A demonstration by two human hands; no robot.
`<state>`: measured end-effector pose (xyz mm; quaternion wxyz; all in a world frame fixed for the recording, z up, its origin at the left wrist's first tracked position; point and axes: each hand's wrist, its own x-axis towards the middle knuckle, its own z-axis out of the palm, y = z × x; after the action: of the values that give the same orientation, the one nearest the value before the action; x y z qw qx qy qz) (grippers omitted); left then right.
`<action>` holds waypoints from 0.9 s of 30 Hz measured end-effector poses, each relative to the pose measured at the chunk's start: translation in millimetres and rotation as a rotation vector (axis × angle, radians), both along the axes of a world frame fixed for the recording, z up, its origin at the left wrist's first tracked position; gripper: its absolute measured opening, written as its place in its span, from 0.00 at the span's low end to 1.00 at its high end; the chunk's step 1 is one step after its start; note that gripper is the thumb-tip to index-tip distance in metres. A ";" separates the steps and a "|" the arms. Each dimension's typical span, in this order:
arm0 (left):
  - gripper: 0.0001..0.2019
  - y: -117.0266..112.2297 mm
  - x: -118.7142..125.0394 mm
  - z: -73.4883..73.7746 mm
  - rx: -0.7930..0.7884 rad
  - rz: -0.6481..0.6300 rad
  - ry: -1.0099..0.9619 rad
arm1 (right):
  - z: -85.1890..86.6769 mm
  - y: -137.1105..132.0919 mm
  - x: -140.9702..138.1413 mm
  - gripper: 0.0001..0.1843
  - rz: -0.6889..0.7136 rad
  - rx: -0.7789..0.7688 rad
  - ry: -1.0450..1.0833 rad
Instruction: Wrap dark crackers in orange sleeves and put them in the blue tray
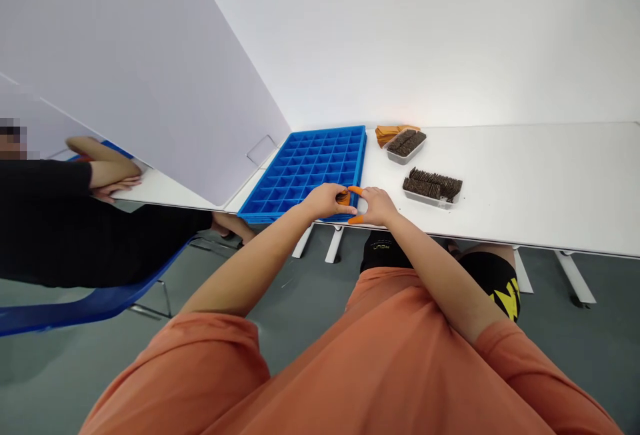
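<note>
Compartments run in rows across the blue tray, which sits at the left end of the white table I look down on. To its right I have two clear plastic tubs: the rear tub and the near tub, each filled with dark flat pieces standing close together in two rows. A pile of orange sheets lies just behind the rear tub.

My left hand is curled, thumb and fingers closed around a small orange stack over the tray's near right corner; I cannot tell how many pieces it has. My right hand is spread, thumb and forefinger wide apart in a C, both tipped in orange coverings. Its tips point left at the stack, and I cannot tell whether they touch it.

Both forearms reach forward from orange sleeves and angle inward, so my hands meet nearly tip to tip above the table's near edge.
</note>
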<state>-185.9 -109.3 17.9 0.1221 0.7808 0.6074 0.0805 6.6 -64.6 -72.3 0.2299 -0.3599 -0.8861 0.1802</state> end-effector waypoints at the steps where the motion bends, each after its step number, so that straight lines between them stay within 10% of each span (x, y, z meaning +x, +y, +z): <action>1: 0.28 -0.2 0.3 -0.7 0.004 0.004 -0.010 | 0.1 0.0 0.1 0.56 -0.001 0.003 -0.001; 18: 0.20 -4.5 10.8 -30.0 0.212 0.095 -0.143 | -9.9 4.9 -1.3 0.65 -0.025 -0.059 0.128; 27: 0.17 8.0 24.5 -41.9 0.292 0.149 -0.218 | -17.0 7.8 -4.6 0.53 -0.007 -0.095 0.260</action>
<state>-161.3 -101.2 -24.0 0.0661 0.7297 0.6286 0.2607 1.9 -56.8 -89.3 0.3259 -0.3471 -0.8380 0.2665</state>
